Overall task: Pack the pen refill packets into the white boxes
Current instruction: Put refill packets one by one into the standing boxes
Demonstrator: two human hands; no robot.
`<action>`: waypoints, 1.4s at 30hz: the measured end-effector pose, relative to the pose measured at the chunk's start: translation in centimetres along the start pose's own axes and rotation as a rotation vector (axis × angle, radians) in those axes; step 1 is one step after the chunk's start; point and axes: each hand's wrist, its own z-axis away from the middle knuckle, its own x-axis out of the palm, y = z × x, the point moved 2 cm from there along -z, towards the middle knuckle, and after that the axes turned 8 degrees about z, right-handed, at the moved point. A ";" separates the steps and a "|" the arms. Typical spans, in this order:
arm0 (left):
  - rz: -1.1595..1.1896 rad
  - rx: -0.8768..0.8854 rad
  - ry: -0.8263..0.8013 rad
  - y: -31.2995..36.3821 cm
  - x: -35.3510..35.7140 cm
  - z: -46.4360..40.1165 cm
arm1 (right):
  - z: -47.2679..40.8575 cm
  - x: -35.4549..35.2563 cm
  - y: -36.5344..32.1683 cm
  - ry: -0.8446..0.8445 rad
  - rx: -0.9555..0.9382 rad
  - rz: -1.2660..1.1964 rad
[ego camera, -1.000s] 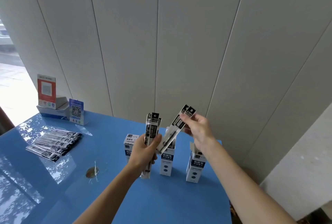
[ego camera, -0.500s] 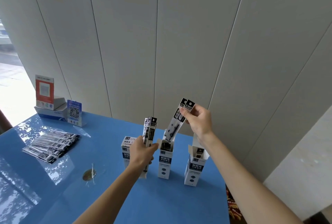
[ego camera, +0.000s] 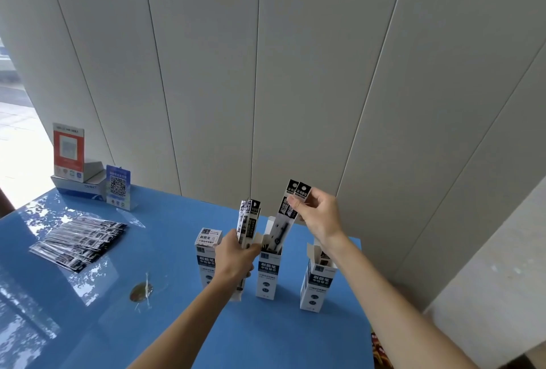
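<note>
Three white boxes stand upright on the blue table. The left box [ego camera: 206, 253] is closed; the middle box [ego camera: 267, 274] and the right box [ego camera: 316, 283] have open tops. My right hand [ego camera: 319, 218] pinches the top of two refill packets [ego camera: 288, 212], whose lower ends dip into the middle box. My left hand [ego camera: 235, 256] grips an upright bundle of refill packets [ego camera: 249, 222] in front of the left box. A pile of loose packets [ego camera: 78, 241] lies at the table's left.
A red sign on a grey stand [ego camera: 68, 153] and a blue QR-code sign [ego camera: 118, 187] sit at the table's back left. A small brownish spot [ego camera: 141, 291] marks the blue table [ego camera: 177, 339]. Grey wall panels rise behind.
My right hand has lowered its packets so their ends enter the middle box. My left hand with its bundle has stayed almost still.
</note>
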 end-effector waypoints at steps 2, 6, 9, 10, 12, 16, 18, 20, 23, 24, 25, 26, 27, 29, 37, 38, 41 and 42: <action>-0.002 0.007 0.000 0.0 0.0 0.1 | 0.0 0.2 0.2 -0.009 -0.019 0.058; -0.008 0.019 -0.001 0.0 -0.1 0.0 | 0.2 0.3 -0.9 0.008 -0.114 0.112; -0.009 0.028 -0.001 -0.2 -0.1 0.0 | 0.4 0.3 -1.7 0.015 -0.167 0.146; -0.004 0.028 -0.001 -0.2 0.0 0.0 | 0.4 0.2 -1.9 0.015 -0.178 0.159; 0.012 0.022 0.002 -0.2 0.0 0.0 | 0.4 0.0 -2.0 0.010 -0.188 0.177; 0.024 0.020 -0.006 -0.3 0.0 0.0 | 0.1 -0.5 -1.5 0.004 -0.164 0.201; 0.022 0.016 -0.012 -0.3 0.0 -0.1 | -0.1 -0.7 -1.2 0.008 -0.150 0.194; 0.018 0.012 -0.015 -0.4 0.0 -0.2 | 0.0 -0.9 -1.2 0.002 -0.158 0.194; 0.009 0.008 -0.015 -0.5 0.1 -0.2 | 0.0 -0.8 -1.5 0.001 -0.179 0.170; 0.008 0.007 -0.014 -0.4 0.2 -0.2 | 0.1 -0.8 -1.7 0.009 -0.186 0.163; 0.007 0.007 -0.014 -0.4 0.2 -0.2 | 0.1 -0.7 -1.8 0.018 -0.189 0.155; 0.005 0.007 -0.014 -0.4 0.2 -0.2 | 0.2 -0.7 -2.0 0.023 -0.195 0.149; 0.002 0.005 -0.014 -0.4 0.2 -0.3 | 0.2 -0.6 -2.1 0.026 -0.203 0.154; -0.003 0.001 -0.012 -0.4 0.1 -0.3 | 0.2 -0.4 -2.2 0.022 -0.218 0.186; 0.002 0.007 -0.010 -0.4 -0.1 -0.1 | 0.2 0.2 -1.7 -0.010 -0.181 0.184; 0.003 0.007 -0.012 -0.3 0.0 -0.1 | 0.2 0.2 -1.8 -0.014 -0.182 0.193; 0.004 0.003 -0.017 -0.3 0.0 -0.1 | 0.1 0.2 -1.7 -0.029 -0.175 0.197; 0.003 0.003 -0.017 -0.3 0.0 -0.1 | 0.1 0.1 -1.8 -0.023 -0.167 0.187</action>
